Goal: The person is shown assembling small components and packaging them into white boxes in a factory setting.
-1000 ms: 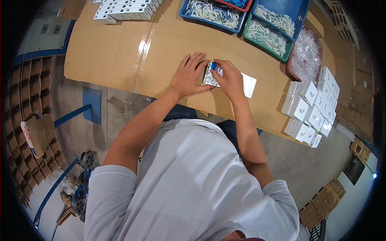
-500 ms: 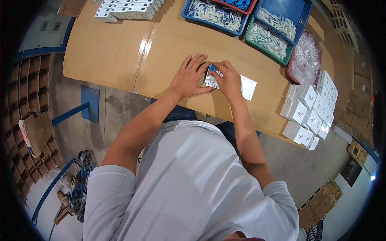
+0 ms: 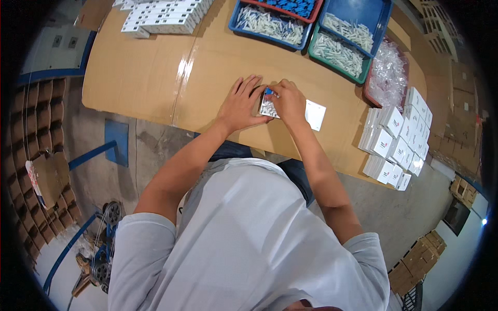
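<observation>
The table [image 3: 155, 78] was a wide surface covered in smooth brown cardboard, its near edge curving just in front of the person's body. Broad open room lay to the left of the hands; the right side and far edge were crowded.

The left hand [image 3: 239, 106] lay palm down with fingers spread wide, its fingertips touching the left edge of a small open white box [image 3: 268, 108]. The right hand [image 3: 288, 101] was curled over the box from the right, fingers narrowed in a pinch on a small blue part [image 3: 268, 92] at the box's top. The box sat on the table near the front edge, between both hands. A flat white card [image 3: 315, 114] lay just beside the right hand.

Along the far edge stood a blue tray [image 3: 271, 23] and a green tray [image 3: 337, 52], both holding small white pieces, with another blue tray [image 3: 358, 23] beside them. A heap of clear plastic bags [image 3: 389, 78] lay to the right. Stacked white boxes [image 3: 397, 137] filled the right end, and more white boxes [image 3: 163, 15] sat far left.
</observation>
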Tool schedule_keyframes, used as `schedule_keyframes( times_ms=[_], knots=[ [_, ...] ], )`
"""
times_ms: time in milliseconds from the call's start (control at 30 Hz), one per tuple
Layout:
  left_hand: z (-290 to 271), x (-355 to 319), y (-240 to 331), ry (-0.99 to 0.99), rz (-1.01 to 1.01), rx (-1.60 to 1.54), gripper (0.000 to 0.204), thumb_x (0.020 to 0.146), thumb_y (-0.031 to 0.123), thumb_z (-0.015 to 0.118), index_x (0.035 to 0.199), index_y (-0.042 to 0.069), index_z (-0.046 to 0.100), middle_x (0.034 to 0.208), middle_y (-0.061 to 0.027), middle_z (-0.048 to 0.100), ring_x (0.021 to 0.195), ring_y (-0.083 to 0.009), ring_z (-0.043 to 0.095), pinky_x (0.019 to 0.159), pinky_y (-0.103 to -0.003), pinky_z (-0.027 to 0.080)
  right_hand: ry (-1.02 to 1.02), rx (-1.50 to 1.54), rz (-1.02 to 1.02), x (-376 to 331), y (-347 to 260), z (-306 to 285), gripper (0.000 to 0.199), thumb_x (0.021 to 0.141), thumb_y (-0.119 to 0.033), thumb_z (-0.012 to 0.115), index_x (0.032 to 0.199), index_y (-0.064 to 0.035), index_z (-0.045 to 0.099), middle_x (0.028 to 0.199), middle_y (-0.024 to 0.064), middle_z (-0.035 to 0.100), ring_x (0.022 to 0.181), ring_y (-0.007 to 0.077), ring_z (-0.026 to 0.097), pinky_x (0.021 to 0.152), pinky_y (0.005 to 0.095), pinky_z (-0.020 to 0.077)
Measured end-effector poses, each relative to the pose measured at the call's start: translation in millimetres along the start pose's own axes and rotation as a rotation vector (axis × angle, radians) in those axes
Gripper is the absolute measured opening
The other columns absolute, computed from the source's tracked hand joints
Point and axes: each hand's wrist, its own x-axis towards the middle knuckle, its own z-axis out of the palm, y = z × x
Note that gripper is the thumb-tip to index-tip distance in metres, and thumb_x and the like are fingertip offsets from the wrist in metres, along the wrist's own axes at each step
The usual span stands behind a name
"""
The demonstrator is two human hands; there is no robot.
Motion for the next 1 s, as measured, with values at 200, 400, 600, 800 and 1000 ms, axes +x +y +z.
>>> schedule_keyframes(
  times_ms=[200, 400, 600, 800, 1000],
  knots=[
    [-0.5, 3.8, 7.5, 0.017, 0.032, 0.02, 0.094, 0.078, 0.069, 0.067, 0.143, 0.005, 0.047, 0.155, -0.0153, 0.038, 0.149, -0.0312, 0.028, 0.124, -0.051, 0.018, -0.028, -0.128, -0.026, 7.9, 0.5, -8.8, 0.019, 0.078, -0.018, 0.078, 0.096, -0.0124, 0.08, 0.091, 0.0054, 0.065, 0.095, 0.0275, 0.064, 0.081, 0.0432, 0.0516],
    [3.9, -5.8, 5.8, 0.032, 0.029, 0.026, 0.092, 0.079, 0.068, 0.069, 0.143, 0.004, 0.048, 0.154, -0.0157, 0.038, 0.149, -0.031, 0.029, 0.124, -0.05, 0.018, 0.189, 0.113, -0.168, -20.7, 17.2, -24.6, 0.032, 0.081, -0.018, 0.075, 0.112, -0.0128, 0.075, 0.11, 0.0066, 0.067, 0.104, 0.0266, 0.063, 0.089, 0.0439, 0.0492],
    [2.4, -3.9, 4.3, 0.047, 0.043, 0.012, 0.091, 0.078, 0.065, 0.072, 0.143, 0.006, 0.049, 0.154, -0.0159, 0.039, 0.149, -0.0309, 0.029, 0.124, -0.05, 0.019, 0.217, -0.058, 0.347, -92.5, 82.6, -48.9, 0.057, 0.083, -0.023, 0.078, 0.134, -0.0048, 0.059, 0.141, 0.0177, 0.052, 0.13, 0.0376, 0.049, 0.108, 0.0463, 0.0412],
    [-3.8, -1.3, 2.7, 0.048, 0.016, -0.129, 0.091, 0.075, 0.056, 0.081, 0.144, 0.007, 0.048, 0.15, -0.0168, 0.045, 0.147, -0.0352, 0.032, 0.124, -0.052, 0.018, 0.25, 0.028, 0.311, -111.9, 91.7, -41.7, 0.062, 0.08, -0.02, 0.083, 0.132, -0.0016, 0.054, 0.133, 0.0197, 0.057, 0.125, 0.0367, 0.053, 0.103, 0.0457, 0.0442],
    [0.8, 2.5, 34.7, 0.065, -0.234, -1.341, 0.074, 0.084, 0.026, 0.081, 0.146, 0.006, 0.046, 0.145, -0.0139, 0.052, 0.136, -0.0301, 0.049, 0.117, -0.045, 0.035, 0.366, 1.075, 0.42, -119.0, 99.4, -32.0, 0.039, 0.087, 0.004, 0.072, 0.121, -0.0024, 0.054, 0.098, 0.0074, 0.066, 0.095, 0.011, 0.063, 0.084, 0.0251, 0.0501]
  ],
)
